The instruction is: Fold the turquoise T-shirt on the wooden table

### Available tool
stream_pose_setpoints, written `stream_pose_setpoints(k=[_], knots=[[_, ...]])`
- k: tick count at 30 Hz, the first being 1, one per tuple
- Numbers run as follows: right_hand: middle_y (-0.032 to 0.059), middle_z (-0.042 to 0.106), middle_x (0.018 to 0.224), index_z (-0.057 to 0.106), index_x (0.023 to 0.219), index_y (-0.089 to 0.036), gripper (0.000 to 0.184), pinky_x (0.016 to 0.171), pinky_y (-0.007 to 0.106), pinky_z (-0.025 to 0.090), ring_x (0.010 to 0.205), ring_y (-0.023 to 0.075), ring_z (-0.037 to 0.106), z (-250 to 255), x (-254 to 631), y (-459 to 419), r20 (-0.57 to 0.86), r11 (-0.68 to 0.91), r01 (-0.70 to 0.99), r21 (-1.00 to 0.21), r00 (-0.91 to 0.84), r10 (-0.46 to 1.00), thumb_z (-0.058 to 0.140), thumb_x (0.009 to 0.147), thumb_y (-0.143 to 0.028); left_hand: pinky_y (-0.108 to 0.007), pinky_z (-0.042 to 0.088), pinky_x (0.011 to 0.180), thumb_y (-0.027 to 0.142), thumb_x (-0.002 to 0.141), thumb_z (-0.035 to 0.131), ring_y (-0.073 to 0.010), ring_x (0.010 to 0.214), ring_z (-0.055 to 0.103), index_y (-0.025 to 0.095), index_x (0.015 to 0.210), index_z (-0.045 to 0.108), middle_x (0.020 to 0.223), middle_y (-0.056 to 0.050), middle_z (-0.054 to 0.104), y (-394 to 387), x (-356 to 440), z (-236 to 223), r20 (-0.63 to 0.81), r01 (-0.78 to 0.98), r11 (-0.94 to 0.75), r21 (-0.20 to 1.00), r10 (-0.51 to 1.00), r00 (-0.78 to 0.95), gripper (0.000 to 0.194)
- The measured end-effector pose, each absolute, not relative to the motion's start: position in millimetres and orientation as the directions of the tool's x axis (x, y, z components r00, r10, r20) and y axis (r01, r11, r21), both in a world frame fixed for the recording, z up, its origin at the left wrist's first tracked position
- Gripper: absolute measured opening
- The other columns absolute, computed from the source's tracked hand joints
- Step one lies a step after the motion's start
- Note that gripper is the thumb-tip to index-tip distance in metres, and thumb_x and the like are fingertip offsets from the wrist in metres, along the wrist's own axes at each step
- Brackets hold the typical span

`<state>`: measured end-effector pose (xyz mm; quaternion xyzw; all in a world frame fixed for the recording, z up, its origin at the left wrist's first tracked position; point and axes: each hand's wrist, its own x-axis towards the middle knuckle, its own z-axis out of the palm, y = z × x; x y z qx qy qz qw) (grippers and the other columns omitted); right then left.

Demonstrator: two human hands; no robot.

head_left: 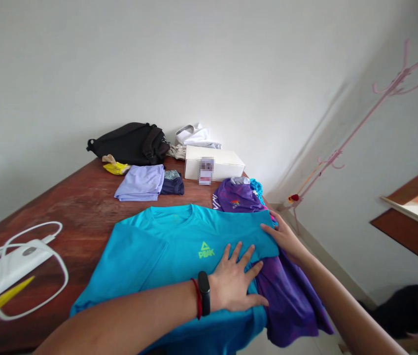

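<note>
Lavender cloth (140, 182) folded; teal shirt (179, 246) spread out.
Your left hand (233, 283) presses the shirt, fingers wide; your right hand's (288, 239) fingers, slightly apart, touch its sleeve (248, 226), grip unclear.

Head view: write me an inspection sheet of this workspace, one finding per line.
Surface: reddish-brown wooden table, streaky finish.
Job's things: teal shirt, logo side up; purple garment partly beneath it, hanging past the edge.
Clutter: black bag, white box, folded lilac garment, yellow item.
Grip: left hand spread flat on the shirt; right hand at its sleeve, pinch unclear.
Cables: white cable, looped around and over a white device.
Surroundings: pale wall, pink coat rack.
</note>
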<state>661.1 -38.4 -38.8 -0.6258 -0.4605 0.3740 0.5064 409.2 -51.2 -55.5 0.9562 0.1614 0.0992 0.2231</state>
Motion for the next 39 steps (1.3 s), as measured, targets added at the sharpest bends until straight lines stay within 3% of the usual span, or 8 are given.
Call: stream_pose_setpoints(k=[9, 16, 19, 23, 26, 29, 31, 39], knots=[[0.0065, 0.075, 0.112, 0.037, 0.147, -0.03, 0.077, 0.074, 0.041, 0.065, 0.089, 0.0274, 0.075, -43.5, 664.2, -37.5, -0.022, -0.106, 0.232, -0.967, 0.338, 0.941, 0.072, 0.08, -0.047, -0.057, 0.013, 0.122, 0.07, 0.096, 0.027, -0.0341, 0.153, 0.013, 0.009, 0.159, 0.017, 0.165, -0.019, 0.017, -63.5, 403.9, -48.0, 0.16, 0.413, -0.824, 0.388, 0.502, 0.85, 0.088], [0.0066, 0.077, 0.101, 0.041, 0.144, -0.026, 0.076, 0.07, 0.04, 0.064, 0.084, 0.0273, 0.075, -39.6, 662.8, -34.9, -0.012, -0.104, 0.224, -0.969, 0.379, 0.925, 0.073, 0.078, -0.048, -0.071, 0.015, 0.114, 0.075, 0.092, 0.034, -0.0436, 0.151, 0.011, 0.03, 0.157, 0.03, 0.167, -0.013, 0.012, -53.9, 391.8, -59.7, 0.109, 0.329, -0.862, 0.385, 0.396, 0.912, 0.078], [0.0056, 0.077, 0.094, 0.042, 0.143, -0.025, 0.077, 0.066, 0.038, 0.063, 0.079, 0.0269, 0.074, -38.3, 664.6, -34.1, -0.015, -0.105, 0.213, -0.971, 0.388, 0.921, 0.075, 0.077, -0.047, -0.068, 0.021, 0.114, 0.07, 0.095, 0.036, -0.0421, 0.15, 0.019, 0.029, 0.156, 0.03, 0.166, -0.014, 0.019, -55.1, 391.9, -61.7, 0.152, 0.342, -0.871, 0.353, 0.414, 0.897, 0.074], [0.0049, 0.077, 0.09, 0.043, 0.142, -0.025, 0.075, 0.065, 0.039, 0.063, 0.076, 0.0268, 0.074, -41.6, 668.9, -34.0, -0.037, -0.133, 0.221, -0.966, 0.395, 0.918, 0.075, 0.077, -0.046, -0.061, 0.036, 0.107, 0.044, 0.101, 0.043, -0.0397, 0.145, 0.031, 0.025, 0.132, 0.059, 0.163, -0.013, 0.026, -56.2, 395.5, -54.8, 0.258, 0.365, -0.91, 0.198, 0.407, 0.876, 0.039], [0.0054, 0.078, 0.091, 0.045, 0.141, -0.025, 0.072, 0.067, 0.04, 0.064, 0.079, 0.0278, 0.075, -44.4, 670.2, -33.5, -0.035, -0.137, 0.232, -0.963, 0.397, 0.917, 0.074, 0.078, -0.045, -0.05, 0.044, 0.101, 0.02, 0.099, 0.047, -0.0331, 0.134, 0.046, 0.02, 0.101, 0.069, 0.147, -0.014, 0.048, -55.5, 400.8, -44.7, 0.322, 0.299, -0.954, 0.03, 0.293, 0.9, 0.023], [0.0058, 0.078, 0.093, 0.047, 0.14, -0.025, 0.07, 0.068, 0.04, 0.064, 0.082, 0.0283, 0.075, -44.2, 670.0, -32.0, -0.022, -0.125, 0.24, -0.963, 0.392, 0.92, 0.074, 0.079, -0.045, -0.039, 0.048, 0.085, 0.017, 0.097, 0.052, -0.0256, 0.108, 0.058, 0.018, 0.084, 0.067, 0.112, -0.01, 0.063, -55.8, 406.1, -39.3, 0.332, 0.229, -0.972, -0.046, 0.202, 0.922, 0.021], [0.0054, 0.078, 0.091, 0.046, 0.141, -0.024, 0.071, 0.066, 0.039, 0.064, 0.08, 0.0278, 0.075, -42.7, 669.6, -30.4, -0.012, -0.117, 0.244, -0.963, 0.391, 0.92, 0.074, 0.079, -0.046, -0.036, 0.048, 0.079, 0.018, 0.097, 0.054, -0.0234, 0.098, 0.059, 0.018, 0.083, 0.066, 0.101, -0.008, 0.063, -57.0, 408.1, -41.2, 0.332, 0.192, -0.98, -0.049, 0.165, 0.929, 0.019], [0.006, 0.078, 0.093, 0.045, 0.142, -0.023, 0.072, 0.063, 0.036, 0.063, 0.077, 0.0267, 0.075, -42.1, 668.3, -25.0, 0.007, -0.099, 0.26, -0.961, 0.38, 0.925, 0.073, 0.079, -0.047, -0.039, 0.044, 0.086, 0.019, 0.1, 0.048, -0.0265, 0.111, 0.055, 0.019, 0.089, 0.065, 0.099, -0.008, 0.064, -59.4, 409.4, -51.6, 0.376, 0.158, -0.982, -0.101, 0.109, 0.92, 0.02]])
